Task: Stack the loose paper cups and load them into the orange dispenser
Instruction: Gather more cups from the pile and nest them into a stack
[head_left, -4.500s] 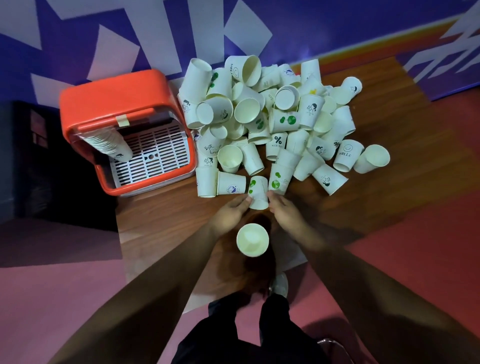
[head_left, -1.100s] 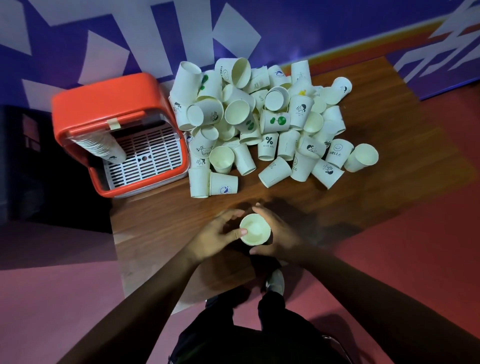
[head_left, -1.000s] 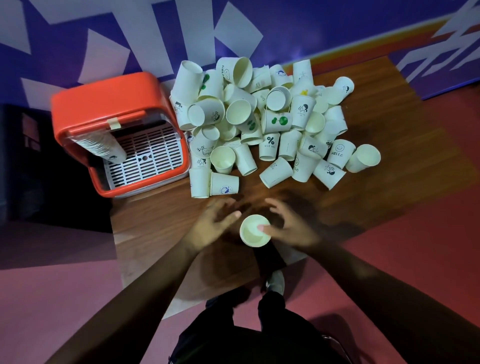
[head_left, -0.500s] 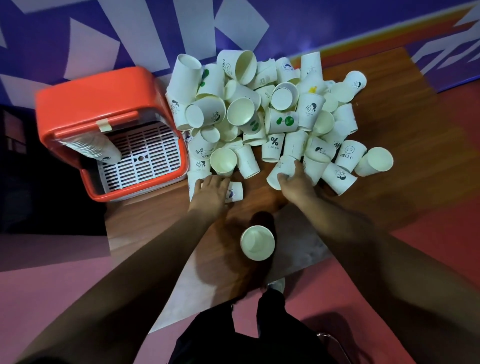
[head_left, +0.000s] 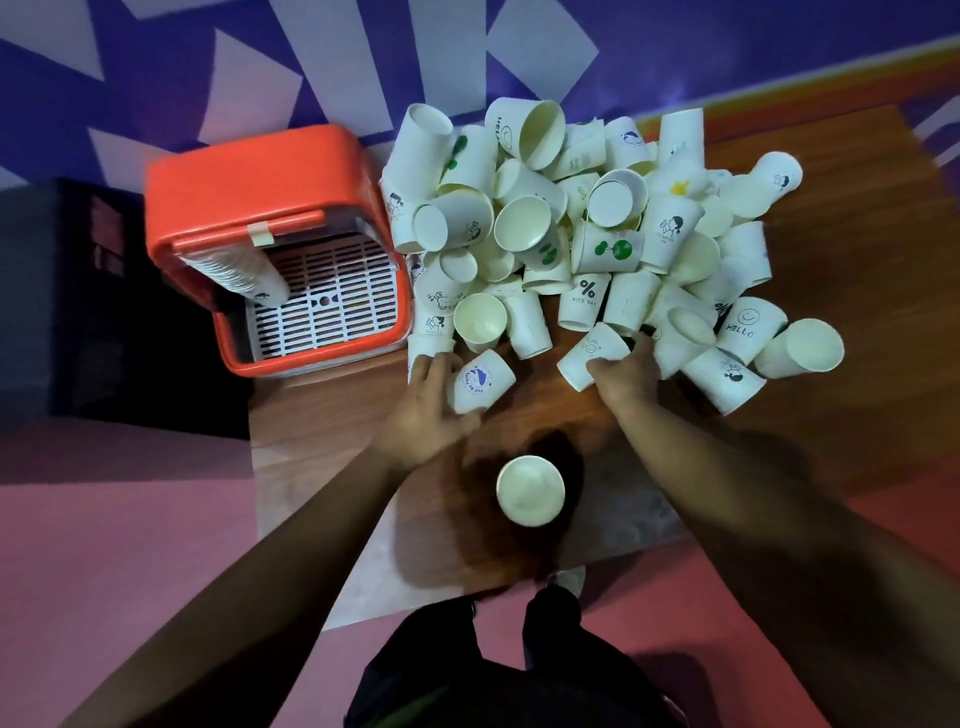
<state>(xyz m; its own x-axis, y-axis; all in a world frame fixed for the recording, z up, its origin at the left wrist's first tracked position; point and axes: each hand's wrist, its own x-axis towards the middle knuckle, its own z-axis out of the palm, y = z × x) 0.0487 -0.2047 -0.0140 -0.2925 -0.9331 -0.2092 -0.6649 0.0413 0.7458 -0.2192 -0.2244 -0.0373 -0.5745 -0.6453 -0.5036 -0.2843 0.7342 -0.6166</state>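
A big pile of loose cups lies on its sides and ends at the far part of the table. At the near edge of the pile lies a cup with a blue mark. The left hand holds it, with the fingers along its left side and the thumb under it. Just to the right, the right hand reaches into the pile. Its fingers curl over a cup with a faint drawing. Both arms stretch forward from the bottom corners.

Between the two arms, closer to the person, a stack of cups stands up straight with its mouth open to the top.

The orange dispenser sits left of the pile, touching it. A row of cups lies inside it, above a white grate.

The table is brown wood. The floor is pink. The wall behind is blue with white shapes. A shoe peeks out under the table edge.
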